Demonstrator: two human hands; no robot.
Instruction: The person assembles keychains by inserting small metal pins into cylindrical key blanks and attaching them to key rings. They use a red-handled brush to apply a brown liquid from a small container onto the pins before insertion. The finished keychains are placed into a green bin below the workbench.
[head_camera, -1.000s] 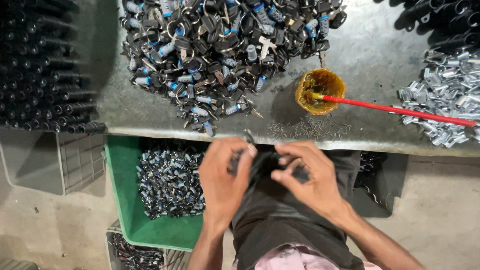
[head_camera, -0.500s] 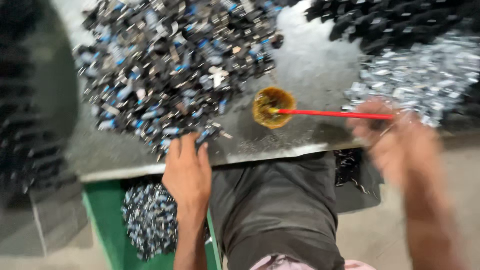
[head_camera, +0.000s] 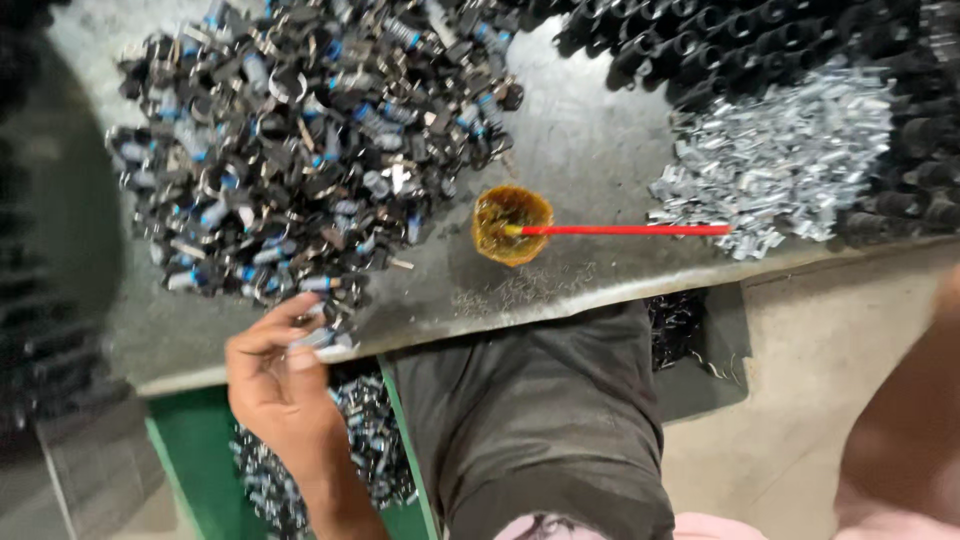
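At the near edge of the tabletop (head_camera: 600, 140), toward its left corner, your left hand (head_camera: 275, 375) curls its fingers (head_camera: 290, 315) narrowly around a small part with a blue end (head_camera: 318, 338), picked from the fringe of a big heap of dark and blue metal parts (head_camera: 300, 150). The part sits right on the lip of the table, pinched between thumb and fingertips. Below it, under the edge, a green bin (head_camera: 195, 465) holds more of the same parts.

Your right arm (head_camera: 900, 440) shows only as a blurred forearm at the right edge of view; the hand is out of sight, so you cannot tell what its fingers are doing.

Risks, as they appear: the pinch looks light and the part hangs over the edge, so a slip would probably drop it into the bin or onto the floor. Loose pieces at the heap's near fringe could be dragged off with it. Near the middle of the near edge stands a small orange cup (head_camera: 512, 225) with a red stick (head_camera: 625, 230) lying toward a pile of silver clips (head_camera: 780, 160); a returning right arm could catch the stick and tip the cup.
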